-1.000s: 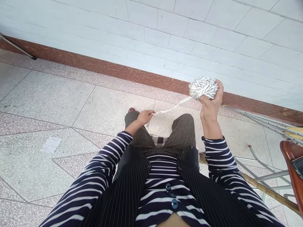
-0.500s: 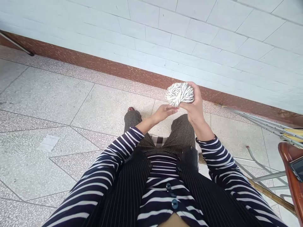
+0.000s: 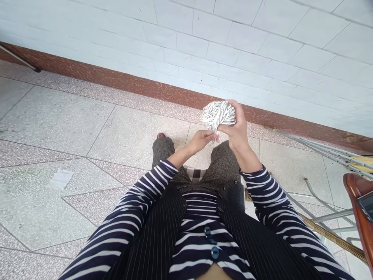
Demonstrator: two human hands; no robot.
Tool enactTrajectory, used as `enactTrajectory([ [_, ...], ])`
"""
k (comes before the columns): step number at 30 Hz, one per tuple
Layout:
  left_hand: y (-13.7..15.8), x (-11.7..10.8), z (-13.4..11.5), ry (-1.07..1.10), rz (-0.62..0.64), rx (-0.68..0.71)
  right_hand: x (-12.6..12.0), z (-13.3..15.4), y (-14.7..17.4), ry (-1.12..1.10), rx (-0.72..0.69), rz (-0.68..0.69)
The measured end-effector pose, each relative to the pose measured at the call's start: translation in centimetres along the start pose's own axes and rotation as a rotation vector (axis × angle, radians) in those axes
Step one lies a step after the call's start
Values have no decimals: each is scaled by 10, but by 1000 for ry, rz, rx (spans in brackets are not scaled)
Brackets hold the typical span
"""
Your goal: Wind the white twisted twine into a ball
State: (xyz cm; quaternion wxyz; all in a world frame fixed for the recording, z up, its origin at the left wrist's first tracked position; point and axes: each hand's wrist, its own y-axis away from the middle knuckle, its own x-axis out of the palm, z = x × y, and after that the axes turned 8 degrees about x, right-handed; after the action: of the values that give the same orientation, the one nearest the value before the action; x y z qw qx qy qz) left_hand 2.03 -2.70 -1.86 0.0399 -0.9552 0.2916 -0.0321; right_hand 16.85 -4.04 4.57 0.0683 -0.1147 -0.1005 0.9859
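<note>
A bundle of white rope (image 3: pixel 219 114) with dark flecks is held up in front of me, above my knees. My right hand (image 3: pixel 238 130) wraps around its right side, thumb across the lower front and fingers behind. Just under the bundle, my left hand (image 3: pixel 203 140) pinches a short strand of the same rope between thumb and fingers. That strand hangs a little below the fingertips. The far side of the bundle is hidden, and so are some of the right fingers.
A white tiled wall (image 3: pixel 186 46) with a red-brown base strip runs across ahead. To the right stand metal frame legs (image 3: pixel 314 194) and a wooden seat or tabletop (image 3: pixel 354 190) with a dark flat device (image 3: pixel 366 206). A pale paper (image 3: pixel 61 179) lies on the left floor.
The left hand has closed on a strand under the bundle and drawn it slightly down. The bundle and right hand have shifted a little to the left.
</note>
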Motion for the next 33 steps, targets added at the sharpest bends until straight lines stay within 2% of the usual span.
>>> enactTrajectory([
  [3,27,-5,5,66,80,-143,-17,-20,-10,129,7,-103],
  [6,49,-14,3,141,150,-227,-28,-48,-15,186,77,-163],
  [8,58,-20,-5,86,211,-232,-29,-64,-15,157,167,-174],
  [12,64,-32,-29,-88,343,-189,-23,-85,-11,-57,485,-131],
  [13,64,-35,-34,-101,377,-180,-22,-87,-9,-83,535,-127],
  [15,60,-40,-45,-115,415,-162,-20,-90,-5,-67,545,-123],
  [17,51,-46,-54,-137,391,-128,-18,-90,2,-47,518,-53],
  [20,32,-58,-58,-205,263,-49,-12,-87,19,-91,546,140],
  [23,12,-70,-50,-333,145,4,-4,-78,38,-157,596,294],
  [25,5,-76,-37,-402,114,12,1,-70,49,-243,642,367],
  [27,4,-78,-23,-435,102,7,5,-61,56,-391,718,387],
  [30,14,-72,-1,-436,43,-25,11,-49,61,-630,823,340],
  [33,28,-57,18,-338,-15,-91,13,-44,61,-752,832,305],
])
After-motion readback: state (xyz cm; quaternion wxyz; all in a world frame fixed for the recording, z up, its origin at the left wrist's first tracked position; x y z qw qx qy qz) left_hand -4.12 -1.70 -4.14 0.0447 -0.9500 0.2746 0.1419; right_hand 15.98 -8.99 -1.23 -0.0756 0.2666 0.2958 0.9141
